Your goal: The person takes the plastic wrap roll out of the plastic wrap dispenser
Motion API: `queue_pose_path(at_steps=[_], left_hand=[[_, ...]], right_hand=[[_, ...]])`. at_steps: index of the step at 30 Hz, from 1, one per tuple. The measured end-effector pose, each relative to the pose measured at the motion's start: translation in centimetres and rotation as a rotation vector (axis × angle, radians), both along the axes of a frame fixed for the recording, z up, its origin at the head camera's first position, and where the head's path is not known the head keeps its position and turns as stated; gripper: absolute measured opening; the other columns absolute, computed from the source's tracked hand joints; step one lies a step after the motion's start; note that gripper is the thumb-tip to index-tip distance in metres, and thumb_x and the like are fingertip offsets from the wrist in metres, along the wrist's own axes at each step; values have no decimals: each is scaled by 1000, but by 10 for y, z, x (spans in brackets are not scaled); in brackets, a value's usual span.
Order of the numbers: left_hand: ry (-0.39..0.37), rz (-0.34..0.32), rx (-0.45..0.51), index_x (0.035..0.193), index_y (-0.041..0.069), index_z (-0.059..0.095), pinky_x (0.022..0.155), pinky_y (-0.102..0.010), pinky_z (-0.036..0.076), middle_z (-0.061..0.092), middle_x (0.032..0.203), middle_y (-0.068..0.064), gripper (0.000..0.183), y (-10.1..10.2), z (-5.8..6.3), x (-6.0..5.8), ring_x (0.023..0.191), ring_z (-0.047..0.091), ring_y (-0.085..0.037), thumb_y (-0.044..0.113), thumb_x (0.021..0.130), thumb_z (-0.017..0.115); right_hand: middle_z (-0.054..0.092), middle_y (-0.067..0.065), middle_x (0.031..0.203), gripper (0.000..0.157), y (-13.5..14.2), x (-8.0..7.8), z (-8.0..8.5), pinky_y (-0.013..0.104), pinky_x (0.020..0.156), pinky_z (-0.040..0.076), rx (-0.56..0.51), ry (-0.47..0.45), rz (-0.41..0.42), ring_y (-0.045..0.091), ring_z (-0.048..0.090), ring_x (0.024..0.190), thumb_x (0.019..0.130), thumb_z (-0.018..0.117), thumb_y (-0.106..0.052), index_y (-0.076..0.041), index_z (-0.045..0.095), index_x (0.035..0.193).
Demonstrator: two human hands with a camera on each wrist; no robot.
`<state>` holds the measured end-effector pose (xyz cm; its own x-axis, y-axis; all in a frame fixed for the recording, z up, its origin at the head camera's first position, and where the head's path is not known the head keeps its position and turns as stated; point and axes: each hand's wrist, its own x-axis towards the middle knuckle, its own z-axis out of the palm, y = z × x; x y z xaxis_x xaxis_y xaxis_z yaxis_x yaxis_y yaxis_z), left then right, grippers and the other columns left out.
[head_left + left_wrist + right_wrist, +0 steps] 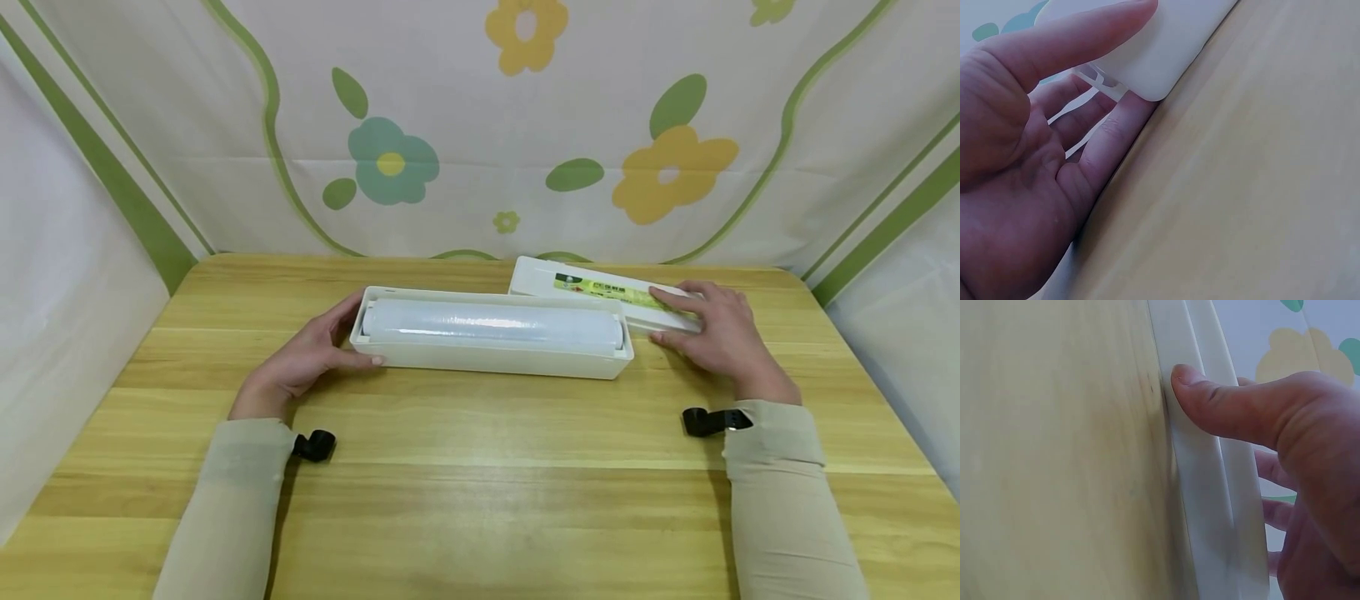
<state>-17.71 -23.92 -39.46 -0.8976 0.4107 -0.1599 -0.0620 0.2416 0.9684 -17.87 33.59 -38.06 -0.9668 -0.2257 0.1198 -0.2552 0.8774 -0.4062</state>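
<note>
A long white cling film box [495, 360] lies without its lid on the table, and a roll of cling film [491, 323] shows inside it. My left hand [311, 354] grips the box's left end, thumb on the front wall and fingers behind and low at the corner, as the left wrist view shows. Behind the box to the right, a white lid [536, 277] with a green and yellow label [611, 291] lies at a slant. My right hand [723, 333] holds the lid's right end, thumb along its near edge, fingers over the top. The box's right end overlaps the lid in the head view.
The wooden table [487, 500] reaches back to a white cloth [480, 108] with printed flowers and green lines. White cloth also hangs at both sides. Each wrist wears a small black camera, the left one [318, 446] and the right one [697, 422].
</note>
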Motion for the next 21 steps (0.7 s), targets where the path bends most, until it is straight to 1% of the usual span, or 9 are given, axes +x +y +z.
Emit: queue_pose_path(at_steps=[5, 9, 12, 15, 17, 19, 21], left_hand=[[-10, 7, 6, 170, 33, 31, 106, -17, 46, 40, 166, -4, 106, 1, -1, -1, 148, 37, -24, 1, 86, 88], [-7, 5, 5, 170, 32, 31, 106, -17, 46, 40, 166, -3, 107, 1, -1, -2, 148, 37, -23, 2, 86, 89], [0, -2, 2, 171, 31, 30, 107, -16, 45, 39, 166, -4, 107, 1, -1, -2, 149, 36, -23, 2, 86, 89], [1, 2, 2, 170, 32, 31, 107, -16, 45, 40, 165, -4, 106, 1, 0, -2, 148, 37, -23, 2, 86, 89], [0, 3, -7, 170, 32, 31, 110, -18, 43, 39, 166, -4, 107, 1, 0, -1, 150, 36, -24, 2, 86, 89], [-5, 7, -18, 171, 33, 30, 117, -25, 39, 38, 168, -3, 108, 1, 1, -1, 154, 33, -24, 3, 86, 90], [-11, 8, -26, 171, 33, 29, 125, -35, 33, 36, 170, -2, 109, 1, 1, -1, 158, 29, -24, 4, 86, 90]], right_hand=[[46, 35, 154, 69, 0, -1, 1, 82, 123, 5, -8, -14, -4, 62, 36, 142, 91, 87, -26, -16, 60, 154], [43, 37, 156, 73, -1, -2, 2, 84, 122, 1, -4, -24, -4, 66, 26, 150, 90, 88, -26, -14, 58, 156], [42, 37, 158, 78, -3, -2, 7, 80, 124, 4, -8, -23, -10, 67, 19, 155, 88, 90, -26, -13, 57, 157], [44, 35, 159, 77, -8, 0, 17, 77, 125, 13, -31, -1, -15, 64, 23, 155, 86, 91, -27, -11, 59, 154], [48, 34, 156, 73, -14, 2, 23, 75, 122, 22, -55, 23, -8, 61, 31, 151, 87, 91, -25, -9, 62, 151], [53, 31, 152, 67, -21, 4, 29, 73, 116, 32, -70, 41, -1, 56, 41, 145, 89, 89, -23, -7, 63, 150], [56, 28, 148, 64, -28, 7, 36, 70, 111, 38, -67, 52, 0, 53, 48, 138, 93, 86, -23, -6, 63, 150]])
